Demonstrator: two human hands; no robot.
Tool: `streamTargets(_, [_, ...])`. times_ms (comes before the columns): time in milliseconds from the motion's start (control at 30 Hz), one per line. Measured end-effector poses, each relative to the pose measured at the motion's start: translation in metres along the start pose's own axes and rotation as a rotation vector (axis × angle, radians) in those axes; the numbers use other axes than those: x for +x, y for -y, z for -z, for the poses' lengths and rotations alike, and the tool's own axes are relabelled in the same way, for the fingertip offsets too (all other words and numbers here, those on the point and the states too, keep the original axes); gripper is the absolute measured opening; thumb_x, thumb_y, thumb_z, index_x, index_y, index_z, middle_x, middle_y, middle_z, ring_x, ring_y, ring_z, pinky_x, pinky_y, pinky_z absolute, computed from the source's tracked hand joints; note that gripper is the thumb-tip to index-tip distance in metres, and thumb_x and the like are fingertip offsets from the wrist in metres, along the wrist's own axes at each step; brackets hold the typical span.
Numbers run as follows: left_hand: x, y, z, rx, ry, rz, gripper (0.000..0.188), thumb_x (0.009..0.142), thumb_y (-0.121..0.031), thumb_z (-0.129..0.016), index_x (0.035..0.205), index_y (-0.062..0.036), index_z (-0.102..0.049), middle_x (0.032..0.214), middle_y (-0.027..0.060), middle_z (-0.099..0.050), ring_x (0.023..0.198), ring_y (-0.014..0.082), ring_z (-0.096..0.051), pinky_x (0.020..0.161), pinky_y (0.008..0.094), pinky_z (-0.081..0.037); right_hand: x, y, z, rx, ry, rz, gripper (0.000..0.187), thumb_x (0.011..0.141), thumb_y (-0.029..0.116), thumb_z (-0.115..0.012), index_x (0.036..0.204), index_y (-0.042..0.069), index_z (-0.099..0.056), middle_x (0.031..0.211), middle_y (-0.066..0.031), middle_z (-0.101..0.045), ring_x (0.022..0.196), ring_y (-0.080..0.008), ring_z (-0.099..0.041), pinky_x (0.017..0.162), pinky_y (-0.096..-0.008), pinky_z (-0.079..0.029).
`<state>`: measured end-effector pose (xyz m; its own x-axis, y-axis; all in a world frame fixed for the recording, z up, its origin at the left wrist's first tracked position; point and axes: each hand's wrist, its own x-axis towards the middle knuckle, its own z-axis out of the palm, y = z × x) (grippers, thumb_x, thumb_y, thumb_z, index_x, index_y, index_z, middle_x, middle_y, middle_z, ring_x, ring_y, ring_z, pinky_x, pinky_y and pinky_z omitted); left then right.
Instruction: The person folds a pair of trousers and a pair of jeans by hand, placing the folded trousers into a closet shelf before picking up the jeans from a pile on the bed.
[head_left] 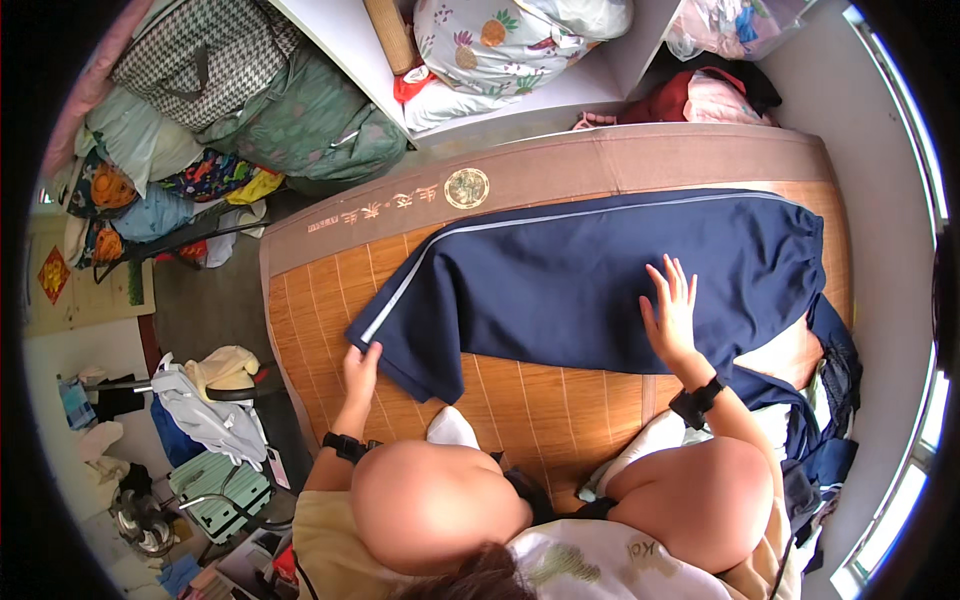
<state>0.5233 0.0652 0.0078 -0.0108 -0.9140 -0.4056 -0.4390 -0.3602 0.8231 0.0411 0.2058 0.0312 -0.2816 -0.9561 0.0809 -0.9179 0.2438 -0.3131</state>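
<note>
A pair of navy blue trousers (560,280) with a pale stripe along the far side lies folded lengthwise on a bamboo mat (530,390). Its gathered waistband is at the right, and the leg bends toward me at the left. My left hand (361,368) grips the hem corner at the lower left, beside the end of the stripe. Over the middle right of the trousers is my right hand (673,312), its fingers stretched and apart, holding nothing. Whether its palm touches the cloth, I cannot tell.
More dark clothes (830,390) are heaped at the right by the wall. My knees (440,505) are bent at the near edge of the mat. Bags (320,120) are piled at the far left, and a green suitcase (220,490) stands at the lower left. Shelves hold a fruit-patterned bundle (490,50).
</note>
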Motion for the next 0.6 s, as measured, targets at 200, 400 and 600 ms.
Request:
streamTargets(200, [0.076,-0.02,0.056,0.297,-0.369,-0.31,0.028,0.092,-0.023,-0.05,0.102,0.0018,-0.057,0.088,0.0136,-0.061,0.082,0.022,-0.058,0.078,0.0315,-0.044,0.011,-0.015,-0.001,0.049,-0.1,-0.001,0.041,0.086,0.01,-0.053,0.126,0.008,-0.043,0.135,-0.0147,-0.036,0.129,-0.0333,-0.032,0.107,-0.0542,-0.015])
streamTargets(400, [0.132,0.002,0.076,0.475,-0.453,-0.424,0.026,0.086,-0.023,-0.06,0.098,-0.0003,-0.055,0.082,0.011,-0.061,0.077,0.0205,-0.059,0.072,0.0326,-0.046,0.008,-0.001,0.003,0.102,-0.065,-0.016,0.042,0.085,0.011,-0.055,0.125,0.009,-0.044,0.135,-0.015,-0.036,0.127,-0.0332,-0.033,0.106,-0.0534,-0.019])
streamTargets(600, [0.151,0.027,0.064,0.444,-0.352,-0.32,0.031,0.074,-0.022,-0.074,0.089,0.0001,-0.058,0.077,0.0096,-0.061,0.069,0.0193,-0.059,0.065,0.031,-0.048,-0.005,0.0,-0.013,0.013,0.005,-0.007,0.043,0.085,0.013,-0.055,0.126,0.009,-0.044,0.136,-0.0166,-0.034,0.129,-0.0354,-0.03,0.107,-0.054,-0.017])
